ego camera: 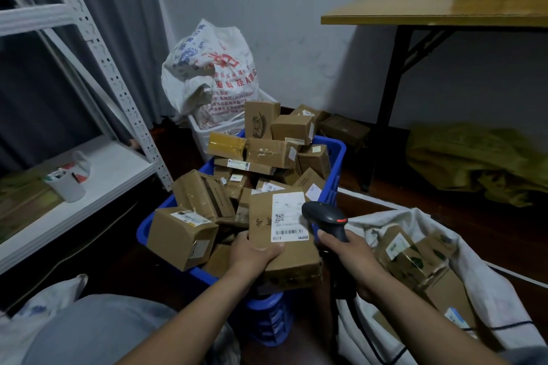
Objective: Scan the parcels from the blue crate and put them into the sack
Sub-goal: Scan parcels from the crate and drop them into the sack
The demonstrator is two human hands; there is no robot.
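Holding the parcel (293,258) tight, the left hand (255,252) is just left of the scanner (326,216) the right hand (353,258) grips.

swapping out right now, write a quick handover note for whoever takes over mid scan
Left hand grips a cardboard parcel, label up, over the blue crate.
Right hand holds the barcode scanner, its head at the label.
Done: several boxes lie in the white sack on the right.
Left: scan this parcel, sack it, then work through the heaped crate.
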